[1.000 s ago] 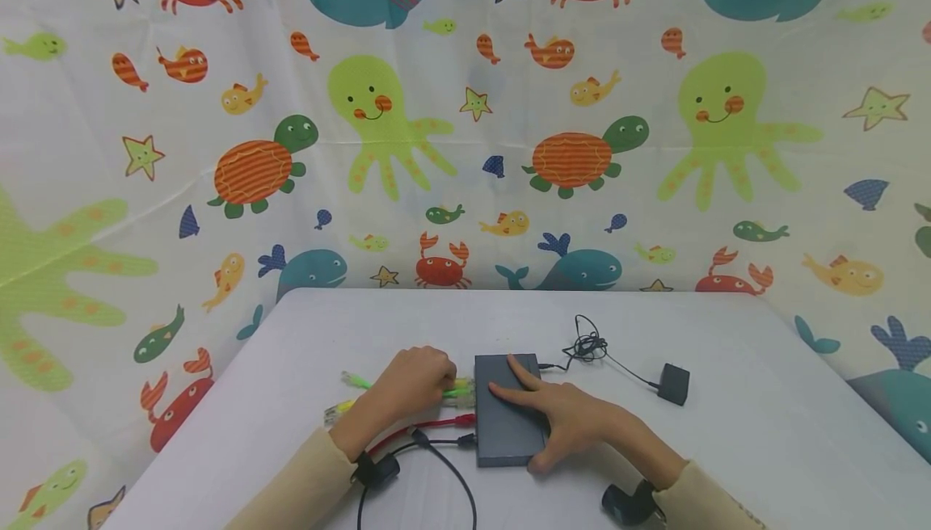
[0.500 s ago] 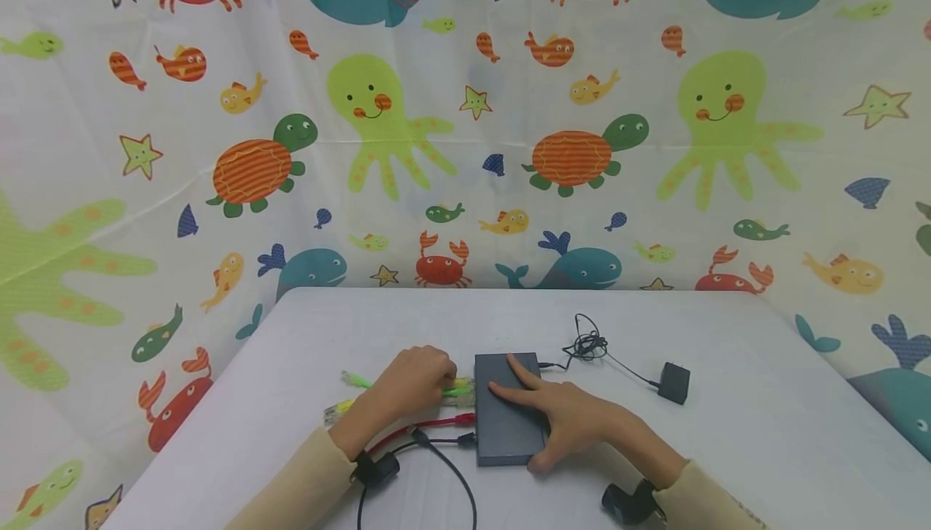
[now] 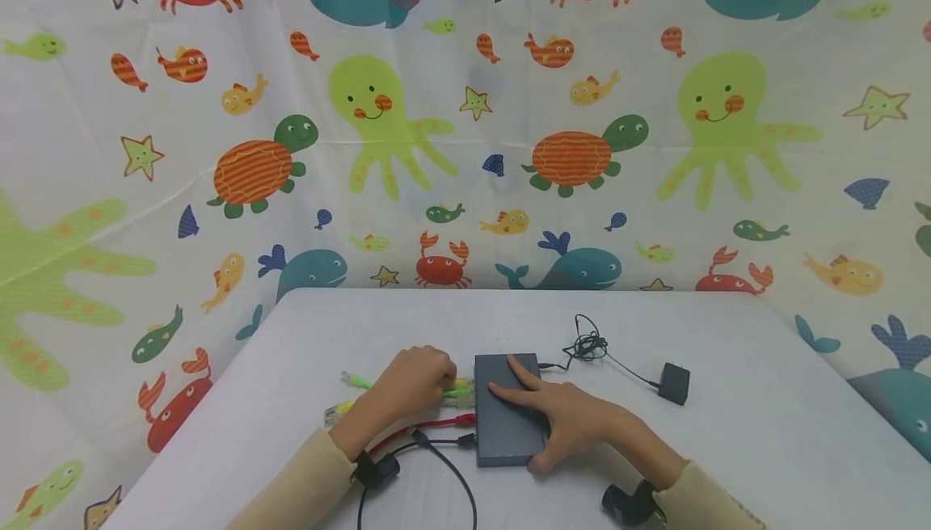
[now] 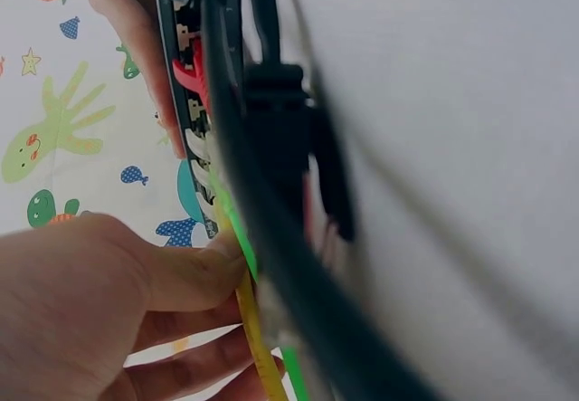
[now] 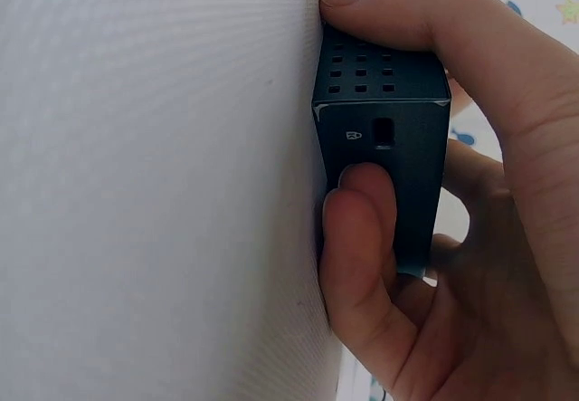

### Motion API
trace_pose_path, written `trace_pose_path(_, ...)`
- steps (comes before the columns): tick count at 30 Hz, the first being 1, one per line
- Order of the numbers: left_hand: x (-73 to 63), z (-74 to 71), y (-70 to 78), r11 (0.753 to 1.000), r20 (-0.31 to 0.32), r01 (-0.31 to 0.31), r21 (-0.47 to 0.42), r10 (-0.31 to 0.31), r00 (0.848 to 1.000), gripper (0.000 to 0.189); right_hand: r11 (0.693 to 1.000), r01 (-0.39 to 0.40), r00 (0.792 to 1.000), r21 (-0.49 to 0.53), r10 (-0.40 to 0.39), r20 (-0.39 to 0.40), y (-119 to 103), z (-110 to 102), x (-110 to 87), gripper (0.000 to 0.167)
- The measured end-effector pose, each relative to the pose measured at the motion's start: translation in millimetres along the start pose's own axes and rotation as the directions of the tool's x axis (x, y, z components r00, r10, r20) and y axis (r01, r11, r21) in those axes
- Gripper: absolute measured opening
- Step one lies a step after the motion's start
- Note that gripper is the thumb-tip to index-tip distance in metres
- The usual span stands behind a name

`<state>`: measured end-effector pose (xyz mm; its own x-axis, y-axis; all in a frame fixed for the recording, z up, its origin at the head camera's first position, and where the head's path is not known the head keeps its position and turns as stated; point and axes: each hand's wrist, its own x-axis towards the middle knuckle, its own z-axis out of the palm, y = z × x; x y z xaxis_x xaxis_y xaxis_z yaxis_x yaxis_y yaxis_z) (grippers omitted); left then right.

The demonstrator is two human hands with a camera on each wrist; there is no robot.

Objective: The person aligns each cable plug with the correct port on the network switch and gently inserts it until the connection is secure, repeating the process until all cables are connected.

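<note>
A dark grey network switch (image 3: 502, 433) lies flat on the white table, with cables at its left side. My left hand (image 3: 414, 380) pinches a yellow network cable (image 4: 258, 338) between thumb and fingers close to the row of ports. A green network cable (image 4: 294, 374) runs alongside it. My right hand (image 3: 575, 413) grips the switch from the right, with two fingers spread over its top. In the right wrist view the thumb (image 5: 380, 7) presses the vented end and curled fingers touch the side with the lock slot. The pinched plug's tip is hidden.
A red network cable (image 3: 429, 423) and a black cable (image 3: 445, 441) meet the switch's left side nearer the front. A loose black cable end (image 3: 419, 436) lies by my left wrist. The tangled power cord (image 3: 587, 346) leads to a black adapter (image 3: 673, 384).
</note>
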<state>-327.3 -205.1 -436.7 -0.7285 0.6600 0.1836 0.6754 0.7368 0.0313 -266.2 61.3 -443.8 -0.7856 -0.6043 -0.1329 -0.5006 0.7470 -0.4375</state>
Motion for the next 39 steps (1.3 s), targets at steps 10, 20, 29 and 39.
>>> trace_pose_path(10,-0.2,-1.0,1.1,1.0,0.007,-0.005,0.017,0.005,1.0,0.012,1.0,0.003,1.0,0.01,-0.003,0.002,-2.0,-1.4,-0.2,0.102)
trace_pose_path(20,0.0,-0.9,1.4,1.0,0.008,-0.005,0.026,0.005,1.0,0.012,1.0,0.001,1.0,0.011,-0.001,0.0,-3.0,-1.3,-0.3,0.102)
trace_pose_path(29,0.6,-0.2,1.3,1.0,0.004,0.007,0.018,-0.007,1.0,0.013,1.0,-0.008,1.0,0.006,0.008,0.003,-1.9,-1.3,-0.8,0.102)
trace_pose_path(39,0.9,-0.2,2.9,1.0,0.01,0.0,0.029,-0.001,1.0,0.012,1.0,-0.009,1.0,0.01,0.008,0.004,-3.0,-1.7,-0.9,0.101)
